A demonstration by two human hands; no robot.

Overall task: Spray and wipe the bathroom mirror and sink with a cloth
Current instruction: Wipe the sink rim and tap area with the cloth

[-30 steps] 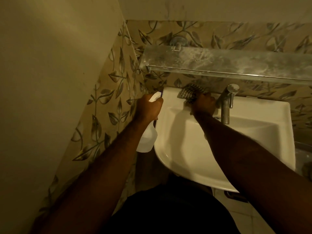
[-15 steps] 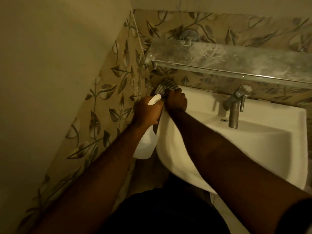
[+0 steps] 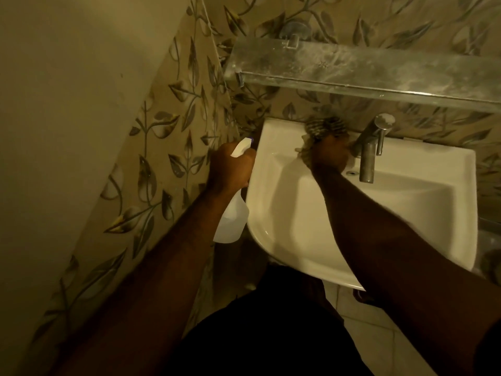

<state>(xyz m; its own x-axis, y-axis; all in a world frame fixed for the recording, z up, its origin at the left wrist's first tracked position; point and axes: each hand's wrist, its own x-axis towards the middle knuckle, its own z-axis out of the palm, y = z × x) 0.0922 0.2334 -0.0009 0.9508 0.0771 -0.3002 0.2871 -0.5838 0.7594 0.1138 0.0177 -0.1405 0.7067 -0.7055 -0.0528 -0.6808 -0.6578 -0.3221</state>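
Note:
A white sink (image 3: 423,213) is fixed to the leaf-patterned wall. My right hand (image 3: 329,156) presses a checked cloth (image 3: 324,127) against the sink's back rim, just left of the metal tap (image 3: 370,156). My left hand (image 3: 231,166) holds a white spray bottle (image 3: 231,221) by its neck beside the sink's left edge, the bottle body hanging below the hand. The mirror is out of view.
A dusty glass shelf (image 3: 366,69) juts out from the wall above the sink and tap. The leaf-patterned tile wall (image 3: 168,147) runs close along the left. Pale floor tiles (image 3: 379,337) show below the sink.
My right hand has swept the cloth from the sink's back left corner rightwards along the rim to beside the tap. My left hand keeps the bottle in place.

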